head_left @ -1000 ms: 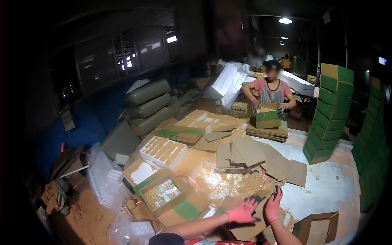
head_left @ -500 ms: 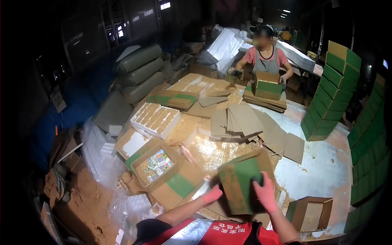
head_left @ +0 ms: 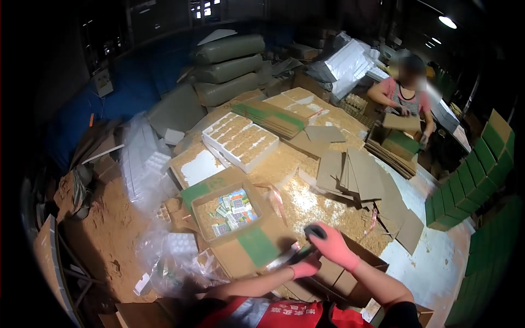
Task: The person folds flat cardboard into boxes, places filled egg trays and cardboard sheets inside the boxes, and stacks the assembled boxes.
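Note:
My right hand (head_left: 331,247), in a pink glove with dark fingertips, is raised over a cardboard box (head_left: 350,287). Its fingers point left, slightly bent, with nothing visible in them. My left hand (head_left: 306,267), gloved alike, is just below it at the box's left side; its fingers are dark and blurred, so their grip is unclear. The box lies open-side up close to my body, partly covered by my forearms. Left of my hands, an open carton (head_left: 198,218) holds sawdust-like filler and several colourful printed cards (head_left: 236,210). It rests on flattened cardboard with a green band (head_left: 257,246).
A white foam tray (head_left: 240,141) with filler-covered compartments stands beyond the carton. Loose grey-brown cardboard sheets (head_left: 358,175) lie mid-table. A co-worker (head_left: 407,95) handles a green-banded box at the far right. Stacked green boxes (head_left: 470,180) line the right edge; plastic wrap (head_left: 169,268) lies left.
The green-banded box in my hands has been turned open-side up and lowered near my body. My right hand has come off it and moved left, close to my left hand. The view has swung left.

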Tool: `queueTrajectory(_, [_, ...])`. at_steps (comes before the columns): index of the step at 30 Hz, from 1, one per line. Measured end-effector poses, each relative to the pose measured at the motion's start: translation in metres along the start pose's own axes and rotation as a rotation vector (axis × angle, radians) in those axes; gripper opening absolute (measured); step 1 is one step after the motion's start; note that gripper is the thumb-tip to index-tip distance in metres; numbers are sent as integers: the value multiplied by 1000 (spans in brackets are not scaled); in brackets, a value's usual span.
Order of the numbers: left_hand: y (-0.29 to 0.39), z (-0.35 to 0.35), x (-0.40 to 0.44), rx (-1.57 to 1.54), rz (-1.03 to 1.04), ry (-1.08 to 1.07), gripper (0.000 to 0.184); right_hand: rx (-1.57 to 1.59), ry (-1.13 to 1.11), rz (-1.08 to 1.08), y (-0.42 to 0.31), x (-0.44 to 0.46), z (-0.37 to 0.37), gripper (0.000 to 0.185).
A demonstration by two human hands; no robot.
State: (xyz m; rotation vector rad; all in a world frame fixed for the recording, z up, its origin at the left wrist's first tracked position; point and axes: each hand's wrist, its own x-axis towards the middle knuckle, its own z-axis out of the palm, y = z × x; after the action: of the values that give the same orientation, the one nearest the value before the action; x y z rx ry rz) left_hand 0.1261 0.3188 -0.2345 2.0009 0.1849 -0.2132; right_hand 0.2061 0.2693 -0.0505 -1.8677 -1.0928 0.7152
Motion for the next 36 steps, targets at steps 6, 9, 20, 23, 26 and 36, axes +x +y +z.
queueTrajectory(6, [-12,-13,2,-104,-5,144,58,850,-71,359,42,294,121,39])
queueTrajectory(9, [-21,-28,-4,-170,5,183,59,666,-15,622,87,409,173,44])
queueTrajectory(20, [-37,-45,-1,-265,-1,165,62,318,162,495,106,474,195,40])
queueTrajectory(23, [-38,-39,-1,-264,3,164,63,947,118,414,122,446,169,40])
queueTrajectory(26, [-39,-31,0,-273,6,170,64,-215,-166,-345,180,435,105,55])
queueTrajectory(36, [-66,50,35,-216,71,182,67,973,-7,257,174,294,25,29])
